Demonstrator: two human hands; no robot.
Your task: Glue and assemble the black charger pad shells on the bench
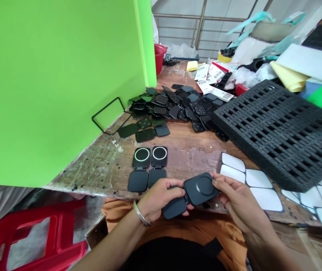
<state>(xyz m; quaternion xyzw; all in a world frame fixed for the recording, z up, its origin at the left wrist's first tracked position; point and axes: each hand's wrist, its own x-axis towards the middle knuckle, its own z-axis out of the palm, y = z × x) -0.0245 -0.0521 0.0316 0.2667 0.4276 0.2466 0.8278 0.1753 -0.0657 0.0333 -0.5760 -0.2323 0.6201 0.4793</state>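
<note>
My left hand [161, 197] is closed on the left panel of a black folding charger pad [199, 190], its thumb lying on top. The far corner of the right panel, which bears a raised circle, is pinched by my right hand [233, 194]. Both panels lie unfolded, joined by a small hinge, just over the table's front edge. Two similar opened pads [142, 157] [159, 156] with white rings lie side by side beyond my left hand. White-faced square panels [262, 178] are spread to the right of my right hand.
A heap of black panels [175, 105] lies at the back of the wooden table [93, 169]. A slotted black foam block [282, 131] rests at the right. A green board [59, 82] borders the left, with a wire frame [111, 116] against it. A red plastic stool [56, 233] stands below.
</note>
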